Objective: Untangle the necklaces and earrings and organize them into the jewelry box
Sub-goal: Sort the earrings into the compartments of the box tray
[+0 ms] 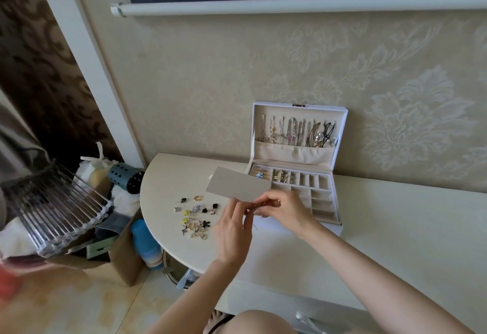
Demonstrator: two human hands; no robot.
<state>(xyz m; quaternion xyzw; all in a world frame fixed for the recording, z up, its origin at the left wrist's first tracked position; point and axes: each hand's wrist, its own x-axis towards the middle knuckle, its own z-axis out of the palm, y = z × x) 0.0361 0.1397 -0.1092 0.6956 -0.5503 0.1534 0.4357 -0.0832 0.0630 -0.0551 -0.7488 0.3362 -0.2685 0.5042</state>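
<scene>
On the cream round-ended counter: an open white compartmented jewelry box against the wall.
Silver and gold necklaces hang in its lid; a grey flat card overlaps its left edge. The left hand and right hand share a fingertip grip on one small gold-toned piece; loose earrings lie scattered to their left.
</scene>
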